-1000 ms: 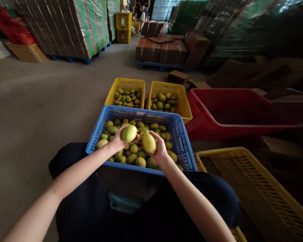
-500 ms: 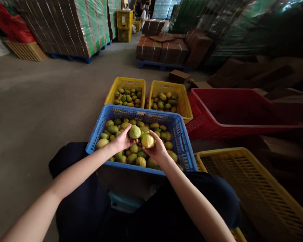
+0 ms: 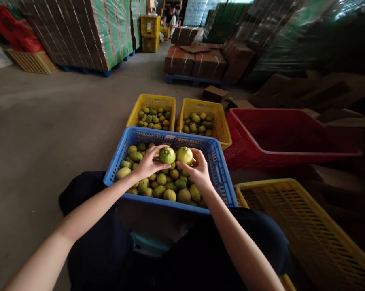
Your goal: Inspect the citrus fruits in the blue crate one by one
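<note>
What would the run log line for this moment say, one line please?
left hand: holds green fruit | right hand: holds yellow-green fruit | both over blue crate of fruit | two yellow crates beyond

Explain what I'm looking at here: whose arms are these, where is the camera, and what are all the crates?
The camera sits on a person's head, looking forward and down, so the two bare arms are that person's own. The left hand holds a green fruit; the right hand holds a paler yellow-green fruit. Both are held over a blue crate full of similar fruit, right in front of the person. Beyond it stand two yellow crates partly filled with fruit, and a red crate to the right. Another yellow crate is at the near right. Wrapped cardboard stacks line the warehouse floor.
</note>
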`<state>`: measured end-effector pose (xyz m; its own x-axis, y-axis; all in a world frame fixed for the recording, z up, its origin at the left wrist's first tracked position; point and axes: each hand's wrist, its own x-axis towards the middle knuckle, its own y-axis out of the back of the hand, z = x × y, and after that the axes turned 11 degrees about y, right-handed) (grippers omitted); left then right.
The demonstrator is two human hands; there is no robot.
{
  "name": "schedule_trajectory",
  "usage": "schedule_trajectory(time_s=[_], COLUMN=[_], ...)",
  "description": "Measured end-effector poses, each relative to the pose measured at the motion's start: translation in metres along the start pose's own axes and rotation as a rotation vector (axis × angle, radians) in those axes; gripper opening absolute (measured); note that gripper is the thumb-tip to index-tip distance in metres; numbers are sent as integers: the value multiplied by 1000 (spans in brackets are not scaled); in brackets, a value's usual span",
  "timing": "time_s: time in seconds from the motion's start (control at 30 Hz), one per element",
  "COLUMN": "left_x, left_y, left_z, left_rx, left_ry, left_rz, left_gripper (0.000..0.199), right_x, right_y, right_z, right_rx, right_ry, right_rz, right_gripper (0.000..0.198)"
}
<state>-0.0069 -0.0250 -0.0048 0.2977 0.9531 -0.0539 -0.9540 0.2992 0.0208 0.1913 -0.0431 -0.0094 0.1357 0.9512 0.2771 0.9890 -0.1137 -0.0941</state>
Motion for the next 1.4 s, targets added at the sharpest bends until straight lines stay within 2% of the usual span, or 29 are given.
schedule_trajectory(time_s=[0.23,0.33,0.43,0.53,0.73,1.0,1.13,1.23,1.33,1.4], left_x=[2,2,0,0,4,6,10,10,0,-13], left_y=[3,4,5,8,14,16,17,11,-3,-15], left_z=[1,3,9,14,16,12,6,-7,-26,-41], left_rx=[-534,-767,-932,-996,-1018,-1015,-973,-800,-467,-270], left_ry=[304,427,505,550,550,543,546,633,842,963], left_rz=[-64,-98,-112,-96,-40,52,83,48,-69,-177], left_gripper=[41,39,47,52,52,42,40,41,46,41], right_x=[4,5,5,5,3,0,1,3,5,6], right_y=[-4,-4,-3,-1,0,-2,-1,1,4,4], right_z=[-11,-9,-5,-3,-4,-6,-5,-3,-2,-2], right_rx=[372,527,646,704,691,541,612,732,757,757], right_ry=[-282,-435,-477,-471,-494,-403,-429,-474,-496,-519], right_rz=[-5,-12,-55,-69,-44,-10,23,75,110,137], right_gripper=[36,29,29,31,42,48,45,39,34,32])
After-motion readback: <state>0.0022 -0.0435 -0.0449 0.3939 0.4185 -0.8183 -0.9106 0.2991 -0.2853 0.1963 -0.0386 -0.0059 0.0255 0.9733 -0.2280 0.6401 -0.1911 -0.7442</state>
